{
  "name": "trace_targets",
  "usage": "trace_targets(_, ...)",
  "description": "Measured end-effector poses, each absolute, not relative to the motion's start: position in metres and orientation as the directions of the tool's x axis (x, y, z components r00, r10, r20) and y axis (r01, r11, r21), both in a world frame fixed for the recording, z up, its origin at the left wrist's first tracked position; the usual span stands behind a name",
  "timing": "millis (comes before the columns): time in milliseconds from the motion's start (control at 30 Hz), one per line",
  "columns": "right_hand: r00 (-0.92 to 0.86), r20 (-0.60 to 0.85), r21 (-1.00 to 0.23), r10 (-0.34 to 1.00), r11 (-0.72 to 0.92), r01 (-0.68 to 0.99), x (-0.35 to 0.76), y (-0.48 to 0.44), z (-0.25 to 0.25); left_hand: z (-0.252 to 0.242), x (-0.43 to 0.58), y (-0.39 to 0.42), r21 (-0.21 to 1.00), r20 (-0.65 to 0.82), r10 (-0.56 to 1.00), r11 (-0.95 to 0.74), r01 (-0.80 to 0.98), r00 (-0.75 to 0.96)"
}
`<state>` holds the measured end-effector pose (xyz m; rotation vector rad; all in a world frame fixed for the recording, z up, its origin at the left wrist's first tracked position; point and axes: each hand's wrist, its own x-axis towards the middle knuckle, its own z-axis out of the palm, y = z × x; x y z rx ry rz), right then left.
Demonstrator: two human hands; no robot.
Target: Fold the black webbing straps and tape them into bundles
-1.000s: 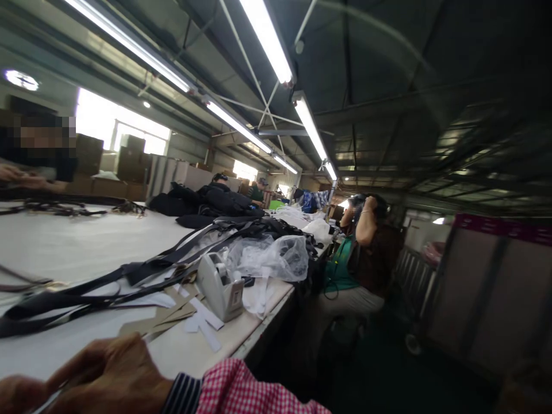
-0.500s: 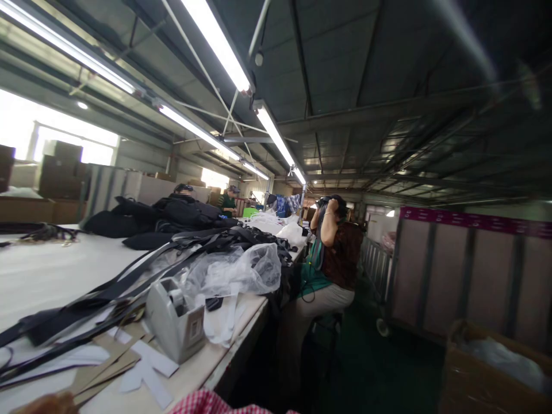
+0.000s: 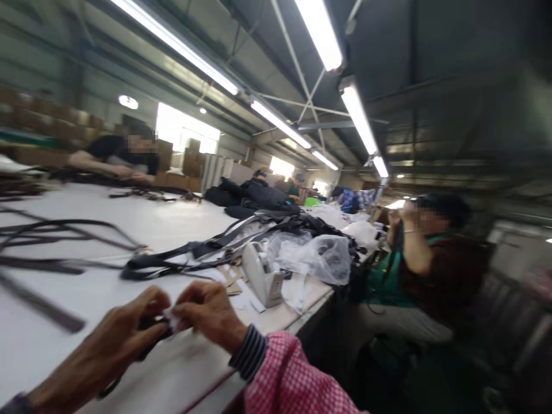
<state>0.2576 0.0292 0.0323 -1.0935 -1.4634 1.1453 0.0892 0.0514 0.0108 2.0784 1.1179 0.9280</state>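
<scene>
My left hand (image 3: pixel 123 330) is closed on a thin dark strap (image 3: pixel 152 344), part of which curves below the palm. My right hand (image 3: pixel 211 310) pinches a small whitish piece (image 3: pixel 172 319), blurred, against the strap's end between both hands. What exactly the piece is cannot be made out. Both hands are just above the white tabletop (image 3: pixel 172 382), near its front edge. A grey tape dispenser (image 3: pixel 266 279) stands beyond my right hand, with brown and white paper strips (image 3: pixel 235 283) by its left side.
Dark straps (image 3: pixel 64 230) lie on the left of the table. Black webbing (image 3: pixel 194 250), a clear plastic bag (image 3: pixel 323 256) and black bags (image 3: pixel 250 195) sit farther back. One person (image 3: pixel 125 152) leans on the far side; another (image 3: pixel 440 270) sits at right.
My view has swung left and both hands have come into full sight, working together on the strap. The seated person at right now appears larger and nearer.
</scene>
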Motion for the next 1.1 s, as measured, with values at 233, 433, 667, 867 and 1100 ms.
trace_targets(233, -0.334, 0.16, -0.987, 0.929, 0.16, -0.028, 0.271, 0.031, 0.03, 0.018, 0.079, 0.043, 0.716, 0.411, 0.833, -0.546, 0.435, 0.369)
trace_targets(433, -0.215, 0.215, -0.977, 0.952, 0.209, -0.051, 0.262, 0.034, 0.026, 0.006, 0.082, 0.039, 0.571, 0.488, 0.72, -0.691, 0.443, 0.493)
trace_targets(667, -0.29, 0.129, -0.979, 0.948, 0.169, 0.118, 0.262, 0.03, 0.038, 0.001, 0.076, 0.041, 0.521, 0.494, 0.709, -0.705, 0.48, 0.504)
trace_targets(867, -0.445, 0.01, -0.99, 0.895, 0.072, 0.122, 0.276, 0.028, 0.053, -0.004, 0.078, 0.043, 0.373, 0.518, 0.602, -0.799, 0.473, 0.608)
trace_targets(1100, -0.424, 0.126, -0.948, 0.897, 0.235, 0.215, 0.272, 0.04, 0.045, 0.005, 0.082, 0.038, 0.609, 0.462, 0.743, -0.662, 0.437, 0.484)
